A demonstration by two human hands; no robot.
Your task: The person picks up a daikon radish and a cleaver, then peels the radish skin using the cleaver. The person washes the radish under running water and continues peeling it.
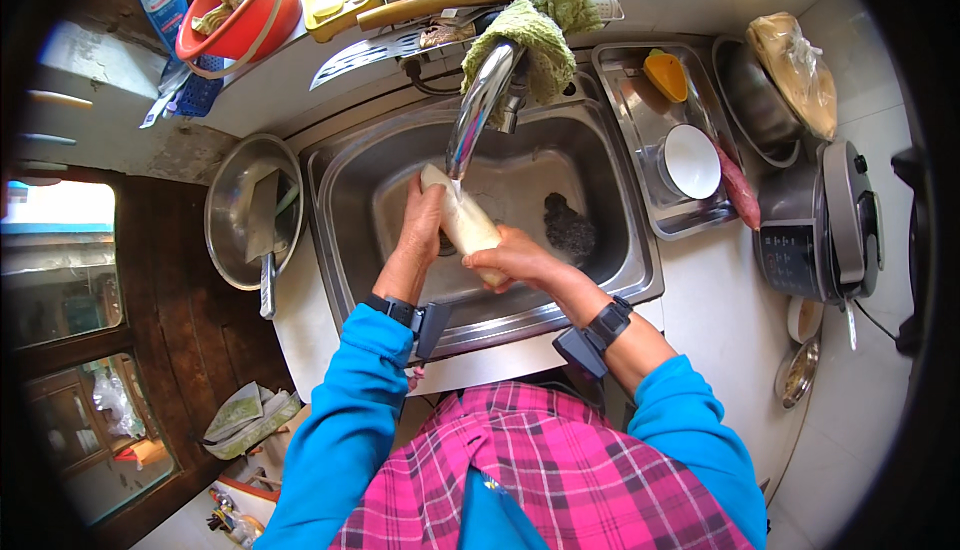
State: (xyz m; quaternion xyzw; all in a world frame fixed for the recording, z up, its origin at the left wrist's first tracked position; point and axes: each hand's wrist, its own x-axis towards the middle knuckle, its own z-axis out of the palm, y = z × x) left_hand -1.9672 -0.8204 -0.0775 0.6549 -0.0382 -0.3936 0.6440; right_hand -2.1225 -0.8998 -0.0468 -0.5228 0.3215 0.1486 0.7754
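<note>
A long white root vegetable lies slantwise between my two hands, above the stainless steel sink. My left hand grips its upper end from the left side. Around the lower end curl the fingers of my right hand. Water runs from the chrome faucet onto the vegetable's upper part. A dark scouring pad rests on the sink's right side. The drain is partly hidden behind the vegetable and my left hand.
Left of the sink, a metal bowl holds a cleaver, handle over the rim. To the right, a metal tray carries a white bowl and a red-skinned root. Beyond stands an electric cooker. A green cloth drapes the faucet.
</note>
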